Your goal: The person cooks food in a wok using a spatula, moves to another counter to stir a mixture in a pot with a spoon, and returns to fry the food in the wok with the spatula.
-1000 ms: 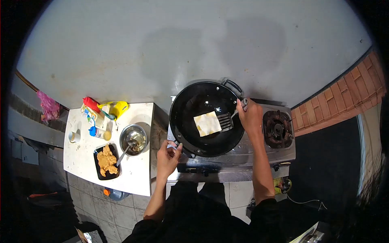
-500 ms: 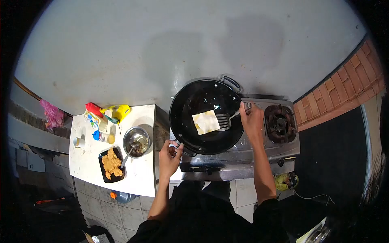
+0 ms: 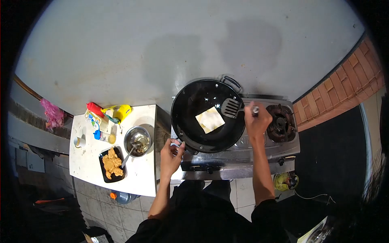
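Observation:
A black wok (image 3: pixel 194 139) stands on the steel stove (image 3: pixel 243 164), and a pale square of food (image 3: pixel 210 120) lies flat inside it. My right hand (image 3: pixel 257 120) is closed on the handle of a slotted spatula (image 3: pixel 231 108), whose head is over the wok's right part, apart from the food. At the wok's lower left side, my left hand (image 3: pixel 171 156) grips the near handle (image 3: pixel 178 142), fingers and thumb bent round it.
Left of the stove, a white table (image 3: pixel 91 162) bears a metal bowl (image 3: pixel 137 141) with a spoon, a black tray (image 3: pixel 112 165) of battered pieces, bottles (image 3: pixel 104 136), a cup (image 3: pixel 79 142) and a yellow item (image 3: pixel 117 112). A second burner (image 3: pixel 280 123) is at the right.
The spatula has come away from the food's right edge and is now up and to its right. The food has turned slightly. My left hand stays at the wok handle.

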### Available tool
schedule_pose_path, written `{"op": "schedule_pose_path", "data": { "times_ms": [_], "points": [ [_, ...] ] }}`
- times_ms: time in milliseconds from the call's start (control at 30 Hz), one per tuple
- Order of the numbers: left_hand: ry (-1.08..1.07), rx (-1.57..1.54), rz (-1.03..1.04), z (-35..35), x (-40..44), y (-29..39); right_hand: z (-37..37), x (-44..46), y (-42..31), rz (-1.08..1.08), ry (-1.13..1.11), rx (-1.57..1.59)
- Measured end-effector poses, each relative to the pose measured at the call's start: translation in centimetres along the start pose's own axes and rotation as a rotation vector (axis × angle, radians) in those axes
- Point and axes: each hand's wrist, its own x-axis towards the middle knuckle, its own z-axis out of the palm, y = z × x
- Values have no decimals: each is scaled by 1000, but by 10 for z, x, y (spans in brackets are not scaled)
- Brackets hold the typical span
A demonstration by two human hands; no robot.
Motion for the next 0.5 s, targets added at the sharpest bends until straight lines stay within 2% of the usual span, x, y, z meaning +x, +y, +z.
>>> {"op": "schedule_pose_path", "data": {
  "times_ms": [33,67,133,167,233,500],
  "points": [
    [1,7,4,0,0,2,-1,-4,-1,145,90,20],
    [0,4,8,1,1,-2,1,-10,0,141,94,19],
    [21,2,93,3,3,-11,8,-26,2,493,186,138],
    [22,2,97,2,3,-12,8,-33,1,491,189,141],
    [20,-3,47,3,4,-11,8,-45,-3,712,136,302],
    [7,7,94,2,6,-21,13,-72,-6,738,46,403]
  ]
}}
